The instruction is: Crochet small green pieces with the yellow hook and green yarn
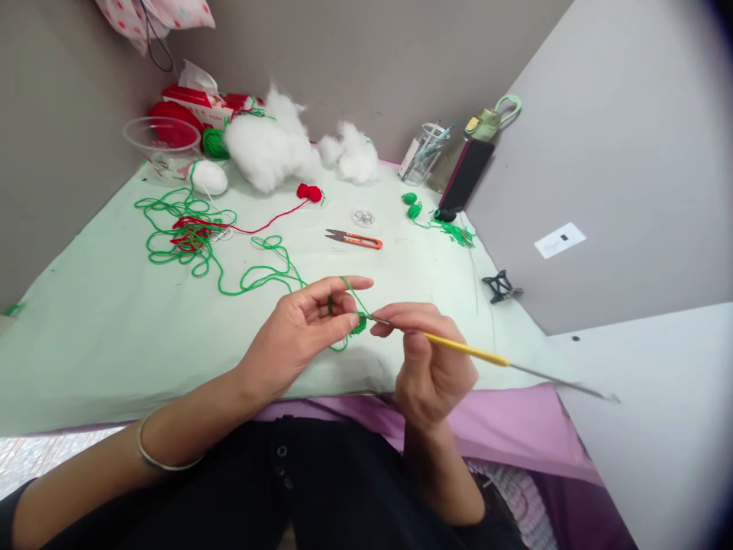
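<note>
Fingers point(337, 330) of the left hand point(286, 328) are pinched shut on a small green crochet piece point(360, 324), with the index finger stretched out and green yarn passing over it. The right hand point(435, 359) has its fingers closed around a double-ended crochet hook point(466, 349) with a yellow grip; 1 metal end meets the green piece, the other points out to the right. The piece sits between the 2 hands, over the near part of the pale green worktop point(103, 305). A bracelet point(143, 451) circles the left forearm.

Beyond the hands, a black stand point(502, 286) is at the right edge, and orange-handled snips point(366, 242) lie with their blades to the left. Loose green yarn point(154, 221) is tangled with red yarn point(192, 233) on the left. Behind the snips is a small round clear container point(363, 218). Farther off are a red yarn piece point(310, 192) and, to the right, 2 small green bundles point(414, 210).

At the back, from left to right, stand a clear plastic cup point(163, 164), a white ball point(209, 177), a green yarn ball point(215, 143), 2 heaps of white stuffing point(269, 145), a clear pen holder point(424, 156) and a dark phone point(468, 174) just beside a green bottle point(484, 126).
</note>
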Action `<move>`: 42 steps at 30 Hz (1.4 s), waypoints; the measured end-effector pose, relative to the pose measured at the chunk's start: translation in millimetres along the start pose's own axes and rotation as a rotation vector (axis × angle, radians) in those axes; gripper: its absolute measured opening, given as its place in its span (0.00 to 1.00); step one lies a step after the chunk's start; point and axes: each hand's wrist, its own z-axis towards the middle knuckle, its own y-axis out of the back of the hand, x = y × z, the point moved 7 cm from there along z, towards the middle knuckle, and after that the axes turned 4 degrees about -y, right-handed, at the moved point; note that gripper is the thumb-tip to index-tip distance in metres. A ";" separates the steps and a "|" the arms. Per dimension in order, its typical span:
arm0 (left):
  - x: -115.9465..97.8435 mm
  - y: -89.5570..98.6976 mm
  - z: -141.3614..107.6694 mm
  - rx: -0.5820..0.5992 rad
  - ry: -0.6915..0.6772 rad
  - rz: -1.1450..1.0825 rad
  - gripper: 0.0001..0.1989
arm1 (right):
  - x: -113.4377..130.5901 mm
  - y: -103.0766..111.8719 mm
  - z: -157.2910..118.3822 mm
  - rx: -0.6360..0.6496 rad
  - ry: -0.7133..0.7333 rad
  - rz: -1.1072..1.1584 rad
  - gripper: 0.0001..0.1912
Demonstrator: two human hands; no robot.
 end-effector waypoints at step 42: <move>-7.3 4.6 -0.2 -0.095 -0.018 0.078 0.22 | -6.7 -11.0 -14.5 -0.058 0.174 -0.138 0.12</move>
